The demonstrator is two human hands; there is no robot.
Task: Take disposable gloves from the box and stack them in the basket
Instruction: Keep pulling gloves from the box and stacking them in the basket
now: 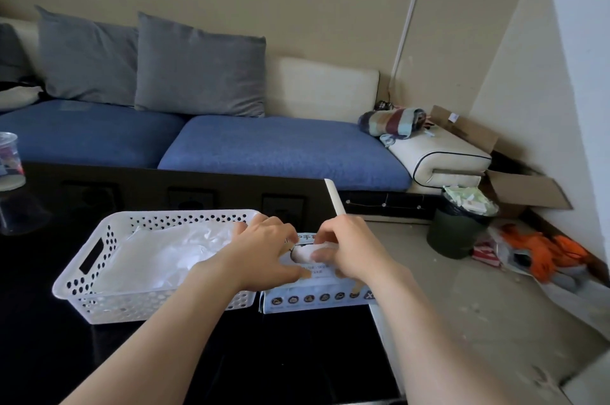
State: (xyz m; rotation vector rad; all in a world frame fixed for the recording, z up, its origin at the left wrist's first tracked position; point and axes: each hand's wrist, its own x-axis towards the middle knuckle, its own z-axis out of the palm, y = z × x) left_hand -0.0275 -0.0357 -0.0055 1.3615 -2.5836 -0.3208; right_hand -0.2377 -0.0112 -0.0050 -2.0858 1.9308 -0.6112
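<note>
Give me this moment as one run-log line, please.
stage: extraction | left hand: presses on glove box | right hand: pinches glove at opening | basket: left of glove box, gloves inside

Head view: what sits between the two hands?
Head view: the glove box opening, white glove showing in it, lies between the left hand and right hand.
</note>
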